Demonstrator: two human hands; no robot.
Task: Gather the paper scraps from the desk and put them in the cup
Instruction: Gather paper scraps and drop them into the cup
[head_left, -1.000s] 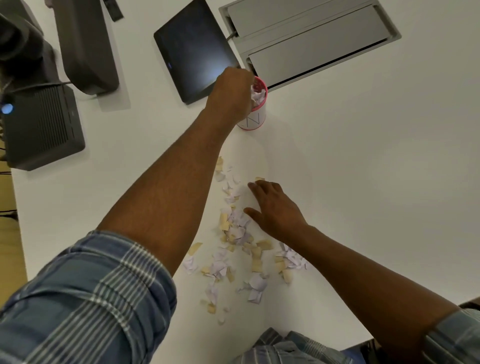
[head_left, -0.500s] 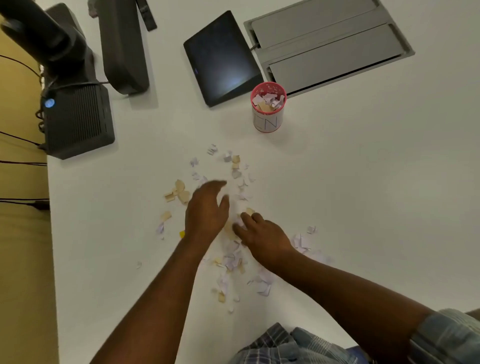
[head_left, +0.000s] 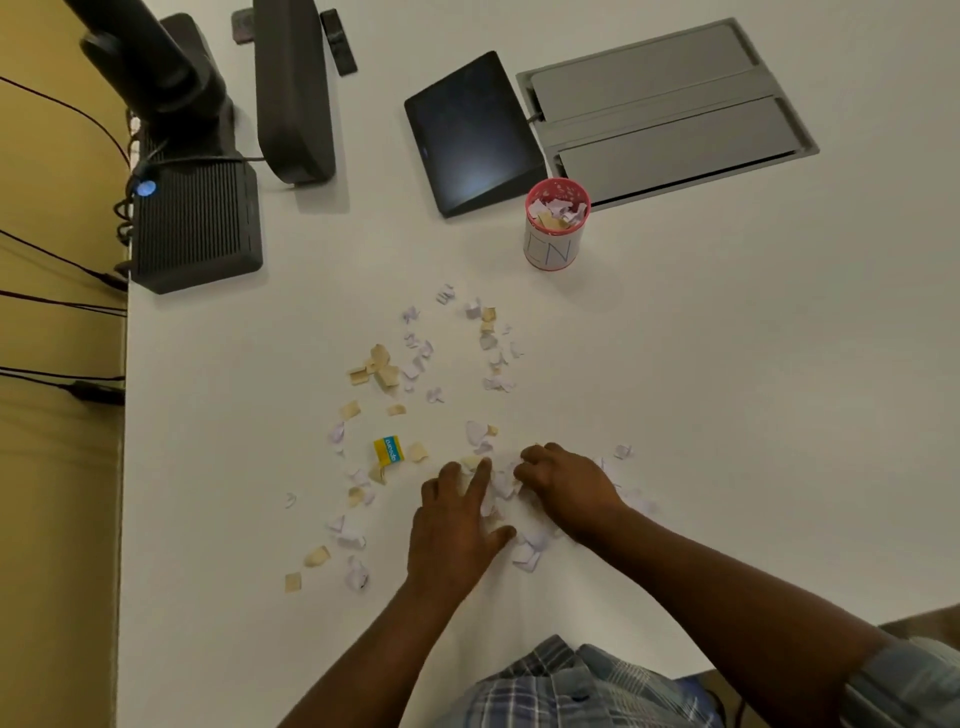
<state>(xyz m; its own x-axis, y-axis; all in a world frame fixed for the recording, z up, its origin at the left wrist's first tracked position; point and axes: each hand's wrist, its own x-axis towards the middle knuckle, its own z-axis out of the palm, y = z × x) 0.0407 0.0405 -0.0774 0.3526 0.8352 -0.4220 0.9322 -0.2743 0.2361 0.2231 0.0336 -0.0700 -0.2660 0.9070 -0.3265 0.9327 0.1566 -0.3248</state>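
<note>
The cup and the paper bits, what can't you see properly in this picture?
- Head view: how deep the cup is filled; the top scraps hide what lies below.
- The scraps between the left hand and the right hand; fingers cover most of them.
- The yellow and blue scrap: its print is too small to read.
- The black devices at top left are cut off by the edge.

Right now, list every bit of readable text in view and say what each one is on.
"EN": blue handwritten letters on the white side of the cup; a letter before them may be hidden round the curve.
Yellow and blue scrap: white print on its blue band, too small and blurred to read.
Nothing else shows readable text.
</note>
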